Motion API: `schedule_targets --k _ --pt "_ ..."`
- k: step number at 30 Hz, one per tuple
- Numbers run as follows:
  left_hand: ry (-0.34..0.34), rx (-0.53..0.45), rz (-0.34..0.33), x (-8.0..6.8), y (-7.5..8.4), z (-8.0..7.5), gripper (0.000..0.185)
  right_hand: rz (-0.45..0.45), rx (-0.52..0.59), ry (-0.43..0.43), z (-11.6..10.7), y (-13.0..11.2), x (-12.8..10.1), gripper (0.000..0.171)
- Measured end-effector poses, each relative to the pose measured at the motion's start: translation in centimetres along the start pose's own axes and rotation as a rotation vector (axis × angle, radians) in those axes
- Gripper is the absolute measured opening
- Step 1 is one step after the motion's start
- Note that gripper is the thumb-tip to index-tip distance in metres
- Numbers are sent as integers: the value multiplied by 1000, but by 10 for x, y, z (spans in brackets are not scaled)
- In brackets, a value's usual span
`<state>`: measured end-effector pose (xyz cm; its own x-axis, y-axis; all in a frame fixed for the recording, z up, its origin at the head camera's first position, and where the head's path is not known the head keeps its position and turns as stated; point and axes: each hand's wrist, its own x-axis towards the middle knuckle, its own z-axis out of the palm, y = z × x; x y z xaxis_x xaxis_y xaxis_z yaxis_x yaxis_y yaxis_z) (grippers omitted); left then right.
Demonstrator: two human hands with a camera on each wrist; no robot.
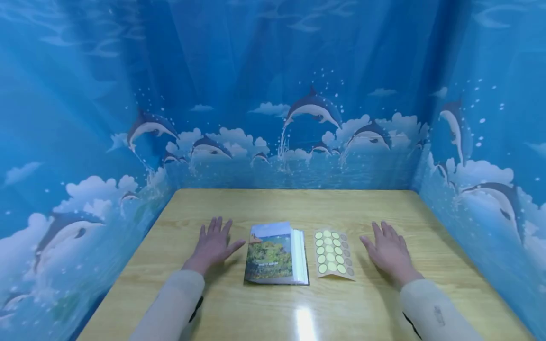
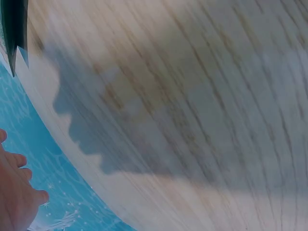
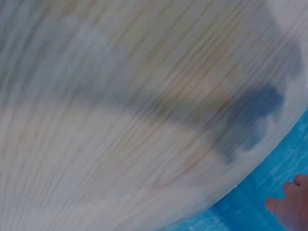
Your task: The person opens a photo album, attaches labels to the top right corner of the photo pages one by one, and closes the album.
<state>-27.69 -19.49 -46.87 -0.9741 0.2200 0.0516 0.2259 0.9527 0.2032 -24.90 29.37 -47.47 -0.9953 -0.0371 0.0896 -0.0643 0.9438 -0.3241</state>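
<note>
Overhead, dolphin curtains (image 1: 273,118) around wooden table (image 1: 273,203)

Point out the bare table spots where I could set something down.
Bare table runs between the book, sticker sheet and the dolphin backdrop; another strip lies nearest the camera, between the sleeves. The middle row is crowded: left hand, book, sheet, right hand.
</note>
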Motion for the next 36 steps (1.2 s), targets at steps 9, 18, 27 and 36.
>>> schedule_targets --k 9,18,27,36 --pt "-27 -9 -10 -1 13 2 91 -37 30 21 11 -25 0 77" --pt "-28 -71 13 -2 27 4 92 -83 81 28 26 -59 -2 74" --pt "-31 -68 66 -6 39 5 91 -111 190 -14 36 -97 -3 72" --pt "-61 -119 92 -14 57 4 93 -81 397 -63 37 -124 -9 68"
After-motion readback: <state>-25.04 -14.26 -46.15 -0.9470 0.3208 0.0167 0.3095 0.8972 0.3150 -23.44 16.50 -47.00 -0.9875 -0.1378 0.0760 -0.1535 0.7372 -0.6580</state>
